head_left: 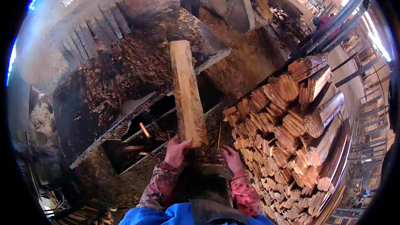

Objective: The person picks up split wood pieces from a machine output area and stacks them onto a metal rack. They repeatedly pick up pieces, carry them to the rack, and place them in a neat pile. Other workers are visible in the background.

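A long, thick slab of split firewood (186, 87) stretches away from me in the middle of the view. My left hand (177, 151) is closed on the left side of its near end, thumb on top. My right hand (231, 158) is to the right of that end, apart from it, with fingers partly spread and nothing visible in them. Close by its fingertips is a thin stick (219, 136). The slab's far part crosses over a dark metal ledge.
To my right rises a large stack of split firewood (287, 137). Left of the slab, a sooty sloping surface (108, 79) carries brown flakes, above a dark opening with metal bars and a short bright-ended stick (144, 130). Metal posts (333, 27) stand at the far right.
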Demonstrator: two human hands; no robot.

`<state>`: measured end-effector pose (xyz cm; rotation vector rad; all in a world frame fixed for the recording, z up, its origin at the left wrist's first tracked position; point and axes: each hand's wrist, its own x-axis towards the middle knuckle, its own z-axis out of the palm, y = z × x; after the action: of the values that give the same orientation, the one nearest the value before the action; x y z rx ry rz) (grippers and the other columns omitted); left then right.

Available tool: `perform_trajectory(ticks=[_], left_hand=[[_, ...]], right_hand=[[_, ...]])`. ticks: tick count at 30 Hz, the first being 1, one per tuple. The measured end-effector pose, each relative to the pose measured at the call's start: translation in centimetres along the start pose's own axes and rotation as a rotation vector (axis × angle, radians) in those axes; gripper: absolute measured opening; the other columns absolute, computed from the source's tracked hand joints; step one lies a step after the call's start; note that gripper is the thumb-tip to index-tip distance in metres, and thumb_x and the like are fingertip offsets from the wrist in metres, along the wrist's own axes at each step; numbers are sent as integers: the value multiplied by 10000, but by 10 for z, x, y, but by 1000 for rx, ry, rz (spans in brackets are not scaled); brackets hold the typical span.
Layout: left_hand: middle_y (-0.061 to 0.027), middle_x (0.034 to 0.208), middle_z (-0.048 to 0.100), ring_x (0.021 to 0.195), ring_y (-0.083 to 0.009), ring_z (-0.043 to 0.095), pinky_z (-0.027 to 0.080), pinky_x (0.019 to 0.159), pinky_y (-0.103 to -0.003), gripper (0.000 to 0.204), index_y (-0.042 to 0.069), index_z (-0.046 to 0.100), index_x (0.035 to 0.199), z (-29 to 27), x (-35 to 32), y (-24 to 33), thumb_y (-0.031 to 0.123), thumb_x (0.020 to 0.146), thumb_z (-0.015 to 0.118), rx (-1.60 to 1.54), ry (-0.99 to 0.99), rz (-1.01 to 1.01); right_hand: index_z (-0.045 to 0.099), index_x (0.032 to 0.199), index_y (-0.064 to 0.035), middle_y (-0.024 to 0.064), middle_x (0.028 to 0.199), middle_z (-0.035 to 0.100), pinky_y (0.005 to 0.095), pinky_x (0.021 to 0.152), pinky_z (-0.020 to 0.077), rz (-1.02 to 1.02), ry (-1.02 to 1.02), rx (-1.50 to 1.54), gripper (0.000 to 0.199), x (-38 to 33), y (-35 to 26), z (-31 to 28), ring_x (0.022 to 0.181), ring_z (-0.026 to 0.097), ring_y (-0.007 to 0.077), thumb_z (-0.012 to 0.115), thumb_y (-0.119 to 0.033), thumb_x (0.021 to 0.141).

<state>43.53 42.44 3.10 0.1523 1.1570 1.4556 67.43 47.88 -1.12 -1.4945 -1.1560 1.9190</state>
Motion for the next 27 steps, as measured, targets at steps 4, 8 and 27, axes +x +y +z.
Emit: perform_trajectory(ticks=[4,8,27], left_hand=[[-94,986,617,858,-190,610,498,762,-294,364,-35,519,1099,7,-13,-24,20,759,638,85,-52,-112],[-72,968,608,807,-159,598,482,701,-259,376,-14,509,1125,15,-29,-23,94,783,621,148,-161,-143],[-72,692,618,611,-153,577,457,552,-277,272,26,627,754,-43,-30,-113,298,758,640,971,-327,-390]], right_hand=[[524,1171,23,70,1058,603,258,769,483,-161,-114,50,367,9,-37,41,894,577,128,589,-161,859],[530,1159,17,57,1052,606,278,840,453,-138,-139,-222,428,19,-53,57,936,556,134,664,-167,796],[541,976,22,76,758,594,284,629,445,-593,87,59,303,-142,-88,-33,744,477,46,661,-170,775]])
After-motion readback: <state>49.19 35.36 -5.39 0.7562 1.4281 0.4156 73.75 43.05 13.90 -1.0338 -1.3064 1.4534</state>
